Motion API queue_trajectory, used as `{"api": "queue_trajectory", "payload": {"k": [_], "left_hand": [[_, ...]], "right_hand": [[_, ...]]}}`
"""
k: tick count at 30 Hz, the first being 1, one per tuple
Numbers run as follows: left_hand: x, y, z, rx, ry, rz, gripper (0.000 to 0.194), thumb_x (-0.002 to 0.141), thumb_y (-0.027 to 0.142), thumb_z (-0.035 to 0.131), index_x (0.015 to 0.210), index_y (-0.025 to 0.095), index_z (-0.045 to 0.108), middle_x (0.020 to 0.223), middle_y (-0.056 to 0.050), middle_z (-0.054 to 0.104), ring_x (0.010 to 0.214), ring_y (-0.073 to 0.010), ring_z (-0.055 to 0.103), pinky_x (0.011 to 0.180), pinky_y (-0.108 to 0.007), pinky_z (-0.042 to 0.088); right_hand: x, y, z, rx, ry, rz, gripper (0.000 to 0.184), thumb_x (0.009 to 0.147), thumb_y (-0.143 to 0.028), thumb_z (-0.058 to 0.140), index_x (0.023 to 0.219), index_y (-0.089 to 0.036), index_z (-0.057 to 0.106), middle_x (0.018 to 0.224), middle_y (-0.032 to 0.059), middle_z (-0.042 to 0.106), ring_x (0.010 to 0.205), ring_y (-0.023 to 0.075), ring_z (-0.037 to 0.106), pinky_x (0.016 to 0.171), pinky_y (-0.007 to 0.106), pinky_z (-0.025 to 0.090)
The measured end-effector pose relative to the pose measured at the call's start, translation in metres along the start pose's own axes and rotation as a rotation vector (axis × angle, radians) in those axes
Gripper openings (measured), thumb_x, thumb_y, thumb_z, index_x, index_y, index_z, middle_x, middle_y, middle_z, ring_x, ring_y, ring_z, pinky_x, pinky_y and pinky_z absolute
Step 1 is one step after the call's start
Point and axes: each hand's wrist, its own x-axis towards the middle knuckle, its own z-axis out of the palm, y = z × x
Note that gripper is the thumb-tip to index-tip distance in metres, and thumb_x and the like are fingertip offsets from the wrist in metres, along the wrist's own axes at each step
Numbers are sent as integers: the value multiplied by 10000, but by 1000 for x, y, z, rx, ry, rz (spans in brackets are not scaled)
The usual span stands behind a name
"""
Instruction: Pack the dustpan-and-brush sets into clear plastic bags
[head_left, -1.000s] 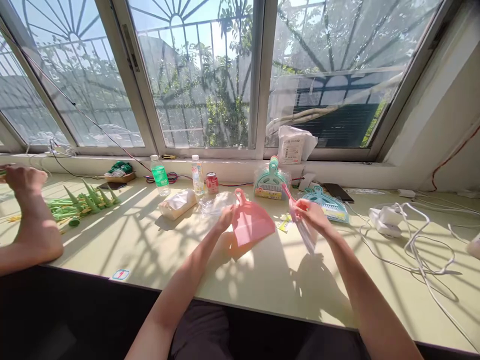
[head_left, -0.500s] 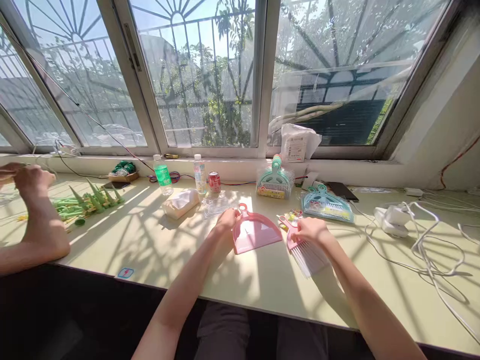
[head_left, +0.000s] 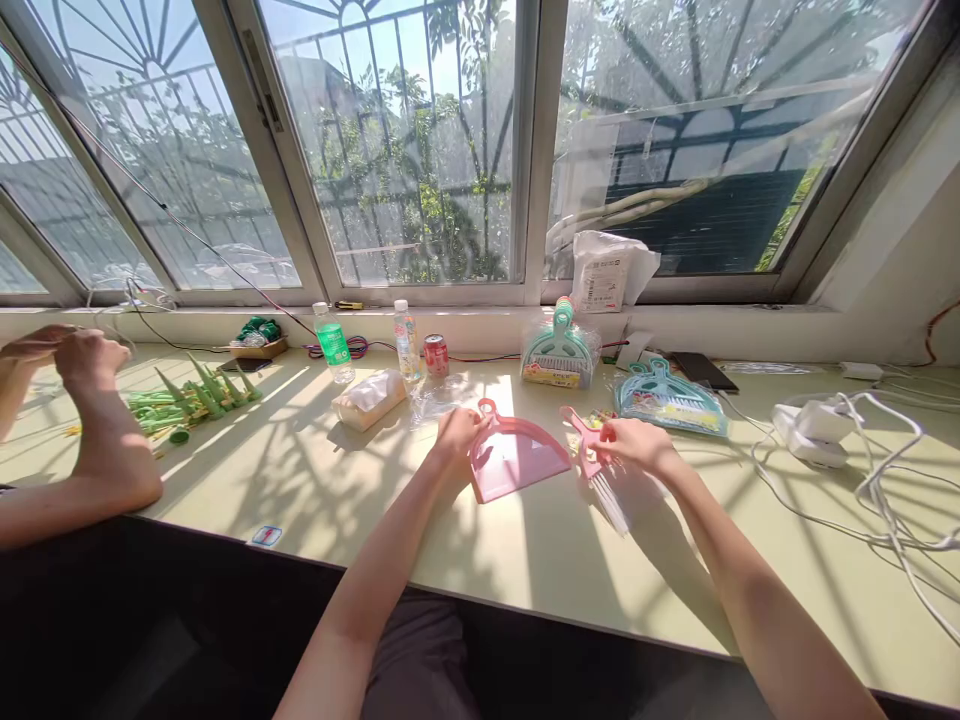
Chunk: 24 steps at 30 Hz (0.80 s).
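A small pink dustpan (head_left: 517, 458) lies flat on the pale green table (head_left: 315, 480), and my left hand (head_left: 457, 435) is closed on its handle end. To its right my right hand (head_left: 634, 442) grips the pink handle of a little brush (head_left: 600, 472), whose white bristles point down toward the table and toward me. The brush sits just right of the dustpan's edge, apart from it.
Two packaged teal dustpan sets (head_left: 559, 352) (head_left: 671, 400) lie behind. Bottles (head_left: 332, 343), a red can (head_left: 436, 355), a tissue pack (head_left: 370, 397) and clear wrapping (head_left: 439, 400) sit near the sill. White cables and a charger (head_left: 814, 435) lie at right. Another person's arm (head_left: 97, 450) rests at left by green plastic pieces (head_left: 191, 400).
The dustpan, held tilted up in the air a second ago, now lies flat on the table. The brush came down with my right hand and has turned onto its edge.
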Motion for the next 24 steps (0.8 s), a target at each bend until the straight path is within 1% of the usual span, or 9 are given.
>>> {"api": "queue_trajectory", "payload": {"k": [2, 4, 8, 10, 12, 15, 18, 20, 24], "left_hand": [[-1, -1, 5, 62, -15, 3, 608, 988, 422, 688, 494, 241, 382, 506, -22, 380, 677, -220, 531, 666, -333, 360], [-6, 0, 15, 83, -103, 54, 567, 991, 388, 663, 495, 224, 442, 512, -24, 445, 638, -193, 525, 656, -319, 357], [-16, 8, 44, -59, -419, 298, 511, 1039, 431, 580, 594, 183, 627, 617, -55, 656, 619, -172, 588, 669, -298, 432], [-18, 10, 53, -116, -491, 412, 510, 1058, 465, 551, 663, 171, 687, 673, -75, 713, 666, -185, 639, 703, -296, 489], [-16, 8, 54, -106, -446, 489, 470, 1062, 469, 556, 757, 164, 745, 755, -91, 764, 734, -200, 686, 740, -298, 532], [-8, 0, 46, 48, -209, 639, 268, 996, 397, 677, 1055, 179, 822, 1005, -123, 821, 935, -247, 746, 887, -356, 591], [0, -8, 41, 335, -39, 785, 377, 885, 264, 780, 1258, 215, 806, 1280, -157, 791, 1185, -310, 729, 1068, -459, 583], [3, -11, 43, 502, -53, 845, 348, 910, 199, 735, 1249, 230, 807, 1319, -150, 785, 1195, -307, 730, 1071, -471, 595], [0, -10, 48, 659, -83, 961, 319, 1027, 125, 539, 1200, 213, 792, 1214, -147, 807, 1095, -268, 748, 990, -421, 627]], "right_hand": [[-3, -5, -4, 77, 102, -39, 322, 1058, -486, 666, 905, -249, 821, 1043, 81, 841, 980, 279, 780, 706, 300, 414], [-8, -16, -3, 117, 154, -80, 309, 1066, -512, 670, 984, -252, 816, 1060, 70, 840, 979, 271, 769, 693, 293, 390], [-18, -46, 13, 87, 76, -159, 242, 1069, -443, 696, 1035, -229, 804, 1021, 93, 828, 910, 252, 742, 688, 296, 361], [-19, -56, 24, 62, 31, -186, 215, 1081, -379, 671, 1037, -207, 793, 996, 105, 822, 864, 240, 722, 697, 301, 355], [-17, -58, 33, 86, 13, -217, 213, 1089, -358, 651, 1034, -200, 782, 983, 100, 818, 840, 226, 703, 699, 298, 350], [-11, -53, 40, 181, 23, -245, 223, 1070, -389, 678, 968, -210, 764, 929, 69, 803, 809, 205, 676, 691, 284, 352], [-5, -47, 43, 241, 43, -266, 225, 1039, -400, 709, 915, -215, 744, 882, 45, 784, 763, 187, 645, 679, 279, 357], [-3, -45, 44, 262, 48, -290, 225, 1025, -402, 721, 898, -217, 731, 875, 36, 778, 754, 181, 637, 676, 277, 361], [-1, -44, 48, 316, 51, -323, 221, 1006, -393, 735, 871, -221, 711, 849, 25, 763, 750, 176, 636, 667, 269, 363]]}}
